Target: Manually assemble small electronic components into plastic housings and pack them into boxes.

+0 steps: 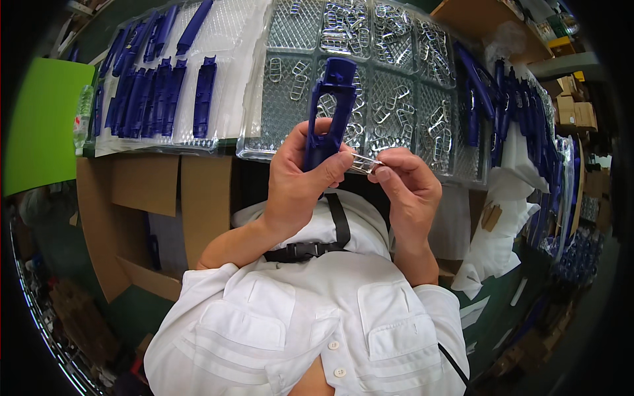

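Observation:
My left hand is wrapped round a blue plastic housing, a long hollow part held upright with its open frame at the top. Between the thumb and fingers of my right hand is a small shiny metal clip. The clip's other end reaches my left fingertips, beside the lower part of the housing; whether it touches the housing I cannot tell. Behind both hands lies a clear plastic tray with several compartments of loose metal clips.
More blue housings lie in rows on a white-lined tray at the left, and others are stacked at the right. An open cardboard box stands below the left tray. A green panel is at the far left.

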The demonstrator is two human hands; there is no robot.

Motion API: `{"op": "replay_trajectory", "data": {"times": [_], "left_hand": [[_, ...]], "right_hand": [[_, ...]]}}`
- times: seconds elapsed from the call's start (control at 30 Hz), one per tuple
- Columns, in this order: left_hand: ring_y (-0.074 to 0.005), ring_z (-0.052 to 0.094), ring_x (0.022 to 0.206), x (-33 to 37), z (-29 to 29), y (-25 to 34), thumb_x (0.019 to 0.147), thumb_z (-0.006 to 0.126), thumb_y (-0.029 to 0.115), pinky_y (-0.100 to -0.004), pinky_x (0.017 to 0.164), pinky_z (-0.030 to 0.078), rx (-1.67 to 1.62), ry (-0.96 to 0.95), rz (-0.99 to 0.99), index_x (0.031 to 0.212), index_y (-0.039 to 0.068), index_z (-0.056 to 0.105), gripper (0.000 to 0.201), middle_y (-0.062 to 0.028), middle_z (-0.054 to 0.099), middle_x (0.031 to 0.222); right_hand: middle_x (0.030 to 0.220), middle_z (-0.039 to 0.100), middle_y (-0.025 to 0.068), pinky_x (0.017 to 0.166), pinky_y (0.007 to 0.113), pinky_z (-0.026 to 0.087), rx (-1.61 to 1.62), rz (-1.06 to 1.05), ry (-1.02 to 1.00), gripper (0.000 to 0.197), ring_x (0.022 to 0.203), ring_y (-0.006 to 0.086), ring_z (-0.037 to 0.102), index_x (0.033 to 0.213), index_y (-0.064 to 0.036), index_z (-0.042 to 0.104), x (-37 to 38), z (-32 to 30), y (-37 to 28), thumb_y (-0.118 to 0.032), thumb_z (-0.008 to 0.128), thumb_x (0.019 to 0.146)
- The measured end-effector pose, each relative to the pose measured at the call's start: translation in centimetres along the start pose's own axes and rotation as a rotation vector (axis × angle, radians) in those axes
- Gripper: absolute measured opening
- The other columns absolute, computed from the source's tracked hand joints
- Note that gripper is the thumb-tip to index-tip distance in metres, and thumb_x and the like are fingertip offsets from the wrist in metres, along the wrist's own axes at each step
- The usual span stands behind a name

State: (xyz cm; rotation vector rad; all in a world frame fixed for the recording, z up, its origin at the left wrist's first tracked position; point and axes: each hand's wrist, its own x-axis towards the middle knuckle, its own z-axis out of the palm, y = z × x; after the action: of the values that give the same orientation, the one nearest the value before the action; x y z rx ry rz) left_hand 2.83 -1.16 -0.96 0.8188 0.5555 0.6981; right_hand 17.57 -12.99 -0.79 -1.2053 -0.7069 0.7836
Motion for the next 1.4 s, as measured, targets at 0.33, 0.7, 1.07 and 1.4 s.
{"op": "replay_trajectory", "data": {"times": [0.33,0.7,1.07,1.4], "left_hand": [[-0.0096,0.058,0.079,-1.0,-0.5,0.9,0.107,0.047,0.007,-0.0253,0.068,0.048,0.106,-0.298,-0.240,0.152,0.001,0.044,0.046,-0.0092,0.066,0.108],[-0.0056,0.056,0.071,-1.4,-0.7,0.3,0.105,0.048,0.004,-0.0226,0.061,0.048,0.229,-0.330,-0.266,0.140,0.004,0.055,0.036,-0.0031,0.067,0.096],[-0.0059,0.056,0.066,-1.3,-1.5,-0.1,0.103,0.050,0.004,-0.0234,0.057,0.047,0.198,-0.325,-0.304,0.138,0.001,0.056,0.036,-0.0031,0.067,0.091],[-0.0080,0.059,0.064,-1.3,-1.2,-0.4,0.100,0.061,0.010,-0.0251,0.058,0.050,0.407,-0.367,-0.053,0.125,-0.002,0.063,0.028,-0.0041,0.069,0.081]], "right_hand": [[0.110,0.063,0.0118,0.073,0.022,0.050,-0.393,-0.402,0.005,0.020,0.090,0.0135,0.062,0.105,0.0020,0.073,1.9,-0.3,-4.7,0.013,0.071,0.089],[0.132,0.064,0.0203,0.098,0.046,0.052,-1.053,-0.520,-0.170,0.016,0.122,0.0386,0.062,0.093,-0.0013,0.073,3.7,1.5,-6.4,0.004,0.077,0.079],[0.126,0.067,0.0179,0.082,0.040,0.058,-1.006,-0.442,-0.191,0.012,0.112,0.0356,0.067,0.088,-0.0012,0.067,3.8,1.4,-4.2,0.003,0.076,0.081],[0.120,0.070,0.0115,0.078,0.035,0.059,-0.847,-0.183,0.011,0.035,0.098,0.0253,0.074,0.112,-0.0029,0.062,2.2,1.6,-3.8,-0.003,0.081,0.083]]}}
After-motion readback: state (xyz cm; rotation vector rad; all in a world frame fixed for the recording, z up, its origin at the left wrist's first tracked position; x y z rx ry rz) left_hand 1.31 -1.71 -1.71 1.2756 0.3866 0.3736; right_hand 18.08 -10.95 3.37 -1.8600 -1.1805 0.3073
